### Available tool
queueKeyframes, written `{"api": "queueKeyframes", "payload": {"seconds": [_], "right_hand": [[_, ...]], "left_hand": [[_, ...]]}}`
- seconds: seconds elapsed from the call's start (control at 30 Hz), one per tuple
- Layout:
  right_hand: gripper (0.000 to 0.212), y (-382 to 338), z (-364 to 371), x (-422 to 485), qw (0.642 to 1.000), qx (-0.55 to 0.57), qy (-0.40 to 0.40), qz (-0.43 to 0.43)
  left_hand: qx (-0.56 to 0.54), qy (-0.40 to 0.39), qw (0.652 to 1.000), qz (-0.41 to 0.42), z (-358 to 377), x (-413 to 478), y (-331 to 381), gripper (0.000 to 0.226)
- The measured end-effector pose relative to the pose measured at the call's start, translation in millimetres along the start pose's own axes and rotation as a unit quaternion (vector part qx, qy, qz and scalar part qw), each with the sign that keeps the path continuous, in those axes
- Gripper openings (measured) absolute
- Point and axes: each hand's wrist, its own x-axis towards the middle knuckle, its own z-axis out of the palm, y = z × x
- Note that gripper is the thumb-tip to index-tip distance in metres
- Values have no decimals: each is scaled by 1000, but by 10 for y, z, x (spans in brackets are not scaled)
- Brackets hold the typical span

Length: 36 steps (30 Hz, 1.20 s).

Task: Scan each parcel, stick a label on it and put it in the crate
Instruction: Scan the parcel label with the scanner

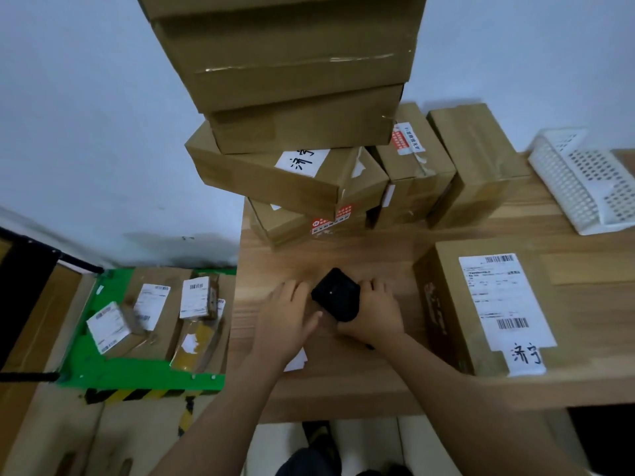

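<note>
Parcels (285,180) stood stacked in a brown heap beyond a worker's fingertips at a wooden table (343,379), with most of the job apparently still ahead. The right hand (376,310) had its fingers curled round a black scanner (338,297). The left hand (288,314) lay just beside it, fingers straight and flat on the tabletop, holding nothing. Off to the right of the gripping fingers sat a labelled parcel (481,314), barcode up and near at hand, seemingly next for the crate. Well to the left of the flat fingers, and lower than the table, the green crate (137,369) held several small packages (151,304) bearing white labels. A white slip (297,362) peeked from under the left wrist; whether it was a label could not be told. A white basket (584,187) lay beyond the labelled parcel.
</note>
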Motion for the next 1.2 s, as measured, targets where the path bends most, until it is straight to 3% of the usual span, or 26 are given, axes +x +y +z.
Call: {"api": "queueKeyframes", "payload": {"seconds": [0.2, 0.43, 0.77, 0.93, 1.07, 1.2], "right_hand": [[79, 204, -689, -183, 990, 9, 142, -9], [78, 752, -1423, -402, 969, 9, 243, -38], [73, 1798, -1917, -292, 967, -16, 247, -63], [71, 2361, -2189, -78, 962, -42, 232, -134], [60, 2640, -2420, 31, 942, -91, 237, -219], [66, 2704, -2655, 45, 911, -193, 214, -295]], "left_hand": [[-4, 69, 996, 58, -341, 287, 417, 48], [24, 125, 985, 113, -521, 616, 1084, 49], [27, 113, 990, 80, -263, 876, 2055, 49], [25, 118, 993, 1, -12, 982, 2637, 50], [24, 125, 989, -72, 117, 949, 2990, 50], [41, 140, 982, -119, 134, 786, 3199, 49]]}}
